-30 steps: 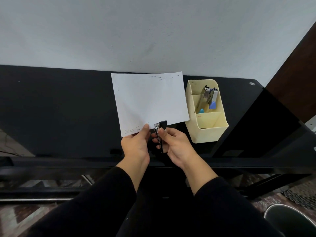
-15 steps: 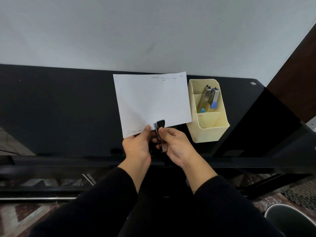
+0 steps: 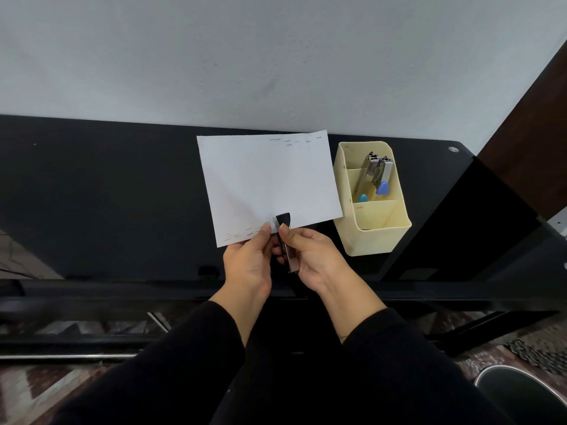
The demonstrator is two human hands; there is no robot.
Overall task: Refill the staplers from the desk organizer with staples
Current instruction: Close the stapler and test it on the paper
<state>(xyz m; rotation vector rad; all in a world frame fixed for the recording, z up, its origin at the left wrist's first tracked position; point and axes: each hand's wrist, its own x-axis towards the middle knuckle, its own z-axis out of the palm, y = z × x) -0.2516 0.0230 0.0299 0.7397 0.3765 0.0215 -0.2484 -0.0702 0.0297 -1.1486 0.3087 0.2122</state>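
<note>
A white sheet of paper [image 3: 267, 182] is held above the black desk [image 3: 101, 194], with rows of staples along its near and far edges. My left hand [image 3: 250, 262] pinches the sheet's near edge. My right hand [image 3: 313, 256] grips a small black stapler [image 3: 284, 237] whose jaw sits over that same edge, right beside my left thumb. At the right stands a cream desk organizer [image 3: 372, 231]. Two metal staplers [image 3: 376, 171] with blue ends stand in its middle compartment.
A white wall rises behind the desk. A dark wooden panel [image 3: 527, 133] stands at the far right. A round metal bin [image 3: 521, 394] sits on the floor at the lower right. My black sleeves fill the lower middle.
The stapler's jaw has gone from open to pressed down on the paper's near edge. Paper and hands have shifted slightly.
</note>
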